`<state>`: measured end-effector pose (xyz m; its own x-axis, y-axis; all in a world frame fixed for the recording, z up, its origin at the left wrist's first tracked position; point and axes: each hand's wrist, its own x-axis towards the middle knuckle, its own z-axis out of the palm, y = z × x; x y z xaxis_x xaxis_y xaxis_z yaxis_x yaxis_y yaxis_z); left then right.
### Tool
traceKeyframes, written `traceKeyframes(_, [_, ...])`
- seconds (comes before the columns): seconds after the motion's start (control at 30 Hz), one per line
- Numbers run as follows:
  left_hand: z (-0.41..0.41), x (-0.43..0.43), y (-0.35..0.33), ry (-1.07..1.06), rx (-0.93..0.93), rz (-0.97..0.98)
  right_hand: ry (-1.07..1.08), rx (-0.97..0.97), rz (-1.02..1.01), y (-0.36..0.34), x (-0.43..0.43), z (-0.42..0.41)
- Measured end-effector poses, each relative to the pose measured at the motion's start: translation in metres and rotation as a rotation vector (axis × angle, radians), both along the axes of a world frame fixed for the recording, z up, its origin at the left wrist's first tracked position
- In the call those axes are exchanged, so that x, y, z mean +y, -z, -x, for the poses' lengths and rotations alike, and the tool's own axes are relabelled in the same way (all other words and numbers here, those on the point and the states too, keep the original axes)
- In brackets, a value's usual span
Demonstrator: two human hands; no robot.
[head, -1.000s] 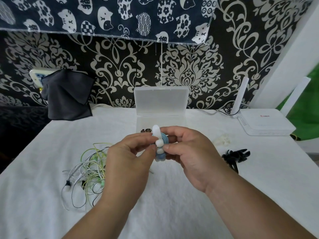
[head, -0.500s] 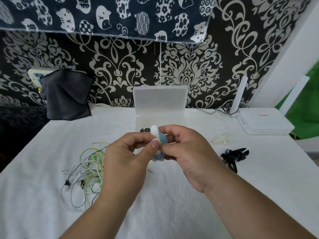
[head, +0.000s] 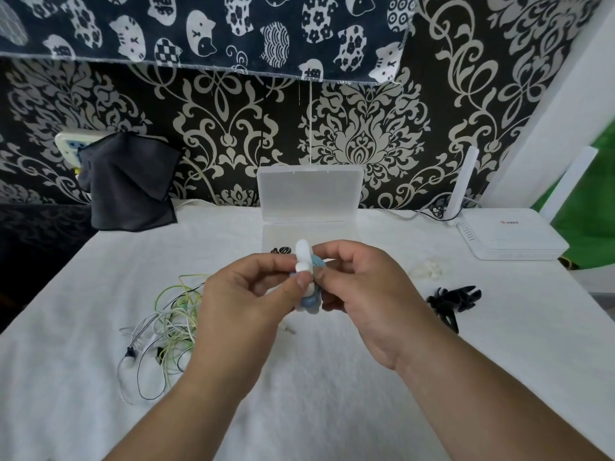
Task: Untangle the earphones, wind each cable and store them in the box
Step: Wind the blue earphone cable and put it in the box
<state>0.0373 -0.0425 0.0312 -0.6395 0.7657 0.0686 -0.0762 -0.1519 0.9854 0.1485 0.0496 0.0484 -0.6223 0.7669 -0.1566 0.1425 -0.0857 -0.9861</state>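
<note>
blue earphone coil (head: 312, 301) is wound up small and held above the table (head: 332, 410), btwn both hands, in front of the box. left hand (head: 243, 304) pinches a white clip (head: 302, 252) sitting on the coil, thumb + forefinger curled onto it; clip's top end sticks up above the fingers. right hand (head: 362, 294) grips the coil from the other side, fingers curled round it. just left of the left wrist: earphone tangle (head: 166, 324), green, white + black cables, lying loose on the white cover. a jack plug (head: 290, 329) shows under the hands. right of the hands, black clips (head: 449, 299), then white clips (head: 427, 269) a bit further back. behind the hands, clear box (head: 276, 232), lid up, w/ sth dark (head: 281, 250) inside, can't tell what. far right a white router (head: 509, 237); far left a dark cloth (head: 129, 181) hanging by the patterned wall.
</note>
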Motion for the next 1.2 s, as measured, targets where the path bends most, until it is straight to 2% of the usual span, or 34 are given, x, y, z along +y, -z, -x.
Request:
traceKeyframes(0.27, [0.001,0.001,-0.002,0.005,-0.018,0.001,0.023,0.013,0.004,0.004,0.002,-0.001])
traceKeyframes(0.7, [0.007,0.000,-0.004,-0.043,-0.144,0.028,-0.102,0.148,0.092,0.009,0.009,-0.004])
traceKeyframes(0.83, [0.007,0.001,-0.002,-0.076,-0.220,0.081,-0.148,0.165,0.210,0.011,0.009,-0.003])
traceKeyframes(0.9, [0.006,0.002,0.002,-0.107,-0.264,0.141,-0.149,0.081,0.222,0.014,0.008,-0.002])
traceKeyframes(1.03, [0.005,0.004,0.009,-0.150,-0.328,0.246,-0.138,-0.164,0.112,0.017,0.009,-0.003])
traceKeyframes(1.13, [0.005,0.005,0.009,-0.161,-0.281,0.271,-0.227,-0.205,0.069,0.013,0.008,0.000])
traceKeyframes(1.2, [0.006,0.006,0.006,-0.103,-0.297,0.250,-0.186,-0.203,0.044,0.013,0.010,0.005])
